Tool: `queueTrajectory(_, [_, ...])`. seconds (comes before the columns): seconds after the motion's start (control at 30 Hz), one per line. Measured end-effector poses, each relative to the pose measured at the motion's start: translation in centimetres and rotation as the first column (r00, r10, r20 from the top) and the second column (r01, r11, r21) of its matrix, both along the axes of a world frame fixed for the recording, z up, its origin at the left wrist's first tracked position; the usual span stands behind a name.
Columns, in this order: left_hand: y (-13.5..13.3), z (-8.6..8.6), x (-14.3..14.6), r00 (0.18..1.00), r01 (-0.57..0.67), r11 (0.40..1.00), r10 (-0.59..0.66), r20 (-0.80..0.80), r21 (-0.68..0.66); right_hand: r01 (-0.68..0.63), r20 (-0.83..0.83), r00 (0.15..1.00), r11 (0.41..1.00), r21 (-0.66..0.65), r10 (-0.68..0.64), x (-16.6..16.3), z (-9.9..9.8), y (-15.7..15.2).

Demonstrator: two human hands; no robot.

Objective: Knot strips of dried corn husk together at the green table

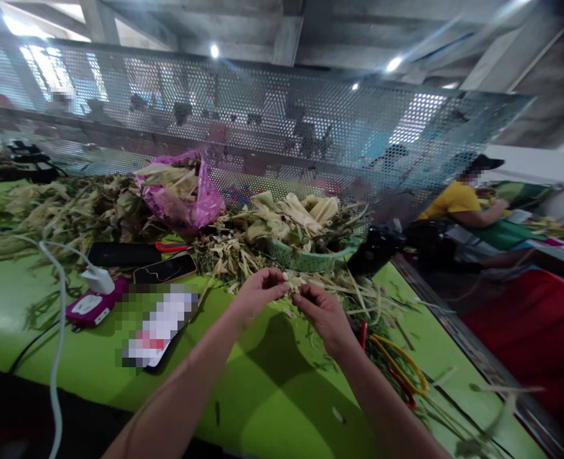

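Above the green tabletop (282, 408), my left hand (261, 292) pinches one side of a small pale piece of dried husk (293, 283). My right hand (324, 315) grips its other side between thumb and fingers, so the fingertips nearly meet. The fingers partly cover the piece, and its exact shape is hard to make out. Just beyond it, loose dried husk strips (229, 252) lie heaped beside a green basket (305, 256) piled with broad dry husks (310, 213). To the right of my right hand rest yellow-handled pliers or scissors (403, 357) and a red-handled tool (362, 335).
At left are a phone (166, 269), a blurred-out phone screen (162, 325), and a magenta power adapter (93, 309) with a white cable (59, 357). A pink bag (186, 197) of husks leans near a perforated metal screen (262, 121). A person in yellow (456, 201) sits at right.
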State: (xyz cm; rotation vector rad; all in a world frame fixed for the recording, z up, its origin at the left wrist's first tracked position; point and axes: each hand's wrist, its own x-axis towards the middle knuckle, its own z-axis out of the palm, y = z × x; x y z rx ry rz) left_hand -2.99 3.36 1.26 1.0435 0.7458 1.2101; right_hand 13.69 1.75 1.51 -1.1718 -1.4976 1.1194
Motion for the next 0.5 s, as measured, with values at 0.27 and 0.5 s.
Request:
queueTrajectory(0.27, [0.05, -0.69, 0.51, 0.977, -0.059, 0.995, 0.075, -0.201, 0.083, 0.149, 0.183, 0.954, 0.904, 0.4, -0.238, -0.02, 0.7, -0.55])
queueTrajectory(0.5, [-0.24, -0.63, 0.96, 0.997, -0.009, 1.0, 0.011, -0.081, 0.027, 0.101, 0.253, 0.928, 0.838, 0.536, -0.273, -0.4, 0.89, -0.76])
